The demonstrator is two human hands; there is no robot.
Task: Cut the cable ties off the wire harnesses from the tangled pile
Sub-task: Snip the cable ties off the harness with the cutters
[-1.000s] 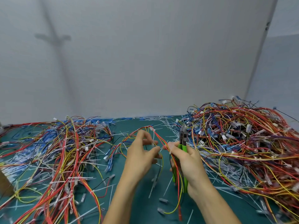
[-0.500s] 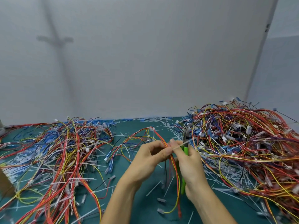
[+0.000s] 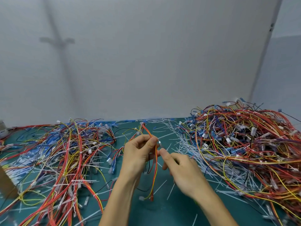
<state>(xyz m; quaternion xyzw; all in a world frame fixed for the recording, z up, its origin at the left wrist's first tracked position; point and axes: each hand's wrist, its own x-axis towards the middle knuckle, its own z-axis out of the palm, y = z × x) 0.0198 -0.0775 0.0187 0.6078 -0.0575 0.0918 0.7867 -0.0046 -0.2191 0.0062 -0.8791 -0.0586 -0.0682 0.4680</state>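
My left hand (image 3: 136, 154) pinches a thin red, orange and yellow wire harness (image 3: 156, 168) upright over the middle of the green mat (image 3: 162, 211). The harness's lower end hangs down to a small white connector. My right hand (image 3: 182, 170) is curled round the cutters (image 3: 160, 143). Only their metal tip shows, right beside the harness just under my left thumb. The handles are hidden inside the hand. A cable tie at the tip cannot be made out. The big tangled pile (image 3: 244, 144) of harnesses lies to the right.
A flatter spread of loose wires (image 3: 65, 152) covers the left of the mat. Cut white ties (image 3: 184, 144) lie scattered between the heaps. A brown cardboard edge (image 3: 6, 185) is at the far left. A grey wall stands close behind.
My right hand has swung the cutters from upright, so their green handles no longer show. The tip now sits against the harness. My left hand has turned the harness more upright.
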